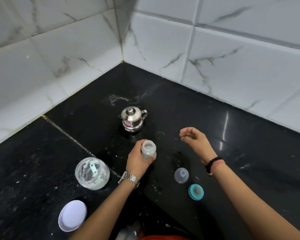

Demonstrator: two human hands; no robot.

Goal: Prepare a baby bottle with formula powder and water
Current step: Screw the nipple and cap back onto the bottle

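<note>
An uncapped clear baby bottle (148, 148) stands upright on the black counter (241, 153), with white powder visible inside. My left hand (137, 161) is wrapped around its lower body. My right hand (194, 137) hovers empty to the right of the bottle, fingers loosely curled and apart. Behind the bottle sits a small steel lidded pot (132, 119) with a spout and handle. To the left stands an open clear formula jar (92, 173) with white powder and a pale scoop inside. The bottle's clear cap (181, 174) and teal nipple ring (196, 191) lie to the right.
The jar's white lid (72, 215) lies upside down near the front left. White marble-look tiled walls (76, 49) meet in a corner behind the counter. Powder specks and a wet smear (118, 98) mark the counter. An orange garment shows at the bottom edge.
</note>
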